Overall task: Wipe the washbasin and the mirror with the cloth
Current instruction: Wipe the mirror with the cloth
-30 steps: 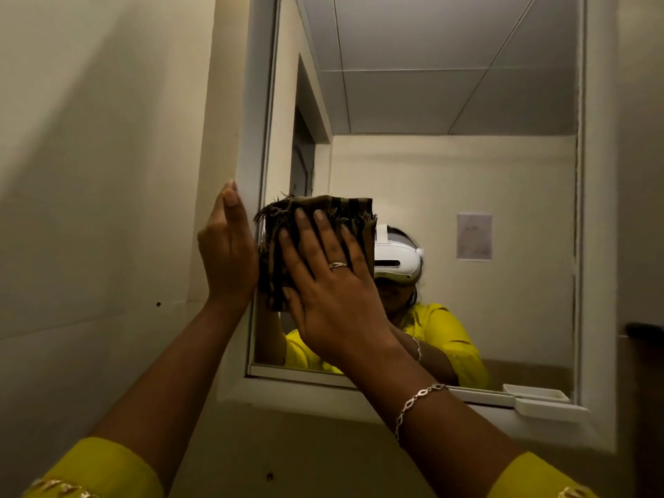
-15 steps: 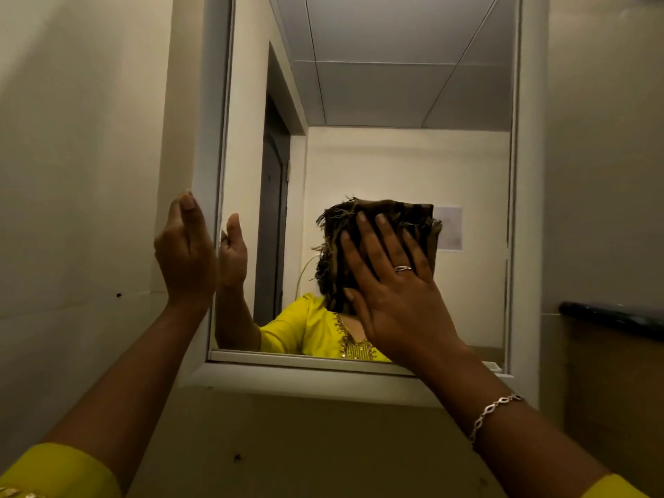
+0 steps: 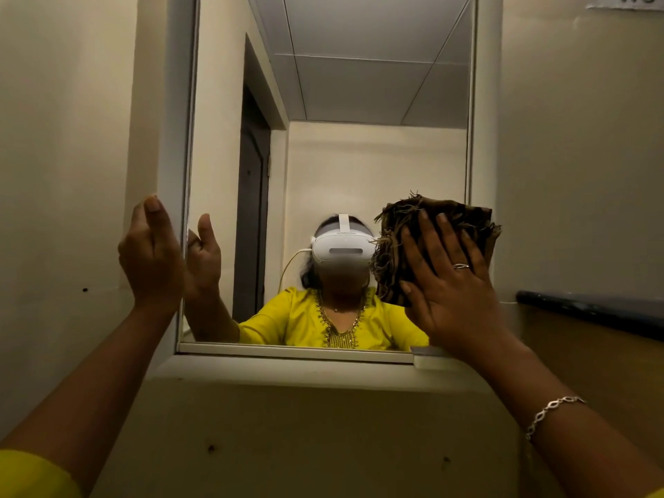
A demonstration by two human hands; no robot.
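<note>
right hand [image 3: 449, 282] flat, pressing cloth [image 3: 413, 242] on mirror [image 3: 359, 156]; left hand [image 3: 151, 260] open, empty.

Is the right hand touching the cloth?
Touching. The head view shows the right hand spread flat on the cloth, fingers overlapping the fabric with no gap, pressing it toward the mirror at its right edge.

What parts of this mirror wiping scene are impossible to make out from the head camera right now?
- Washbasin: below the head view's bottom edge, not shown.
- Mirror top: cut off by the upper edge.
- Cloth centre: hidden under the right hand.
- Wall sign: cropped at the top, unreadable.
</note>
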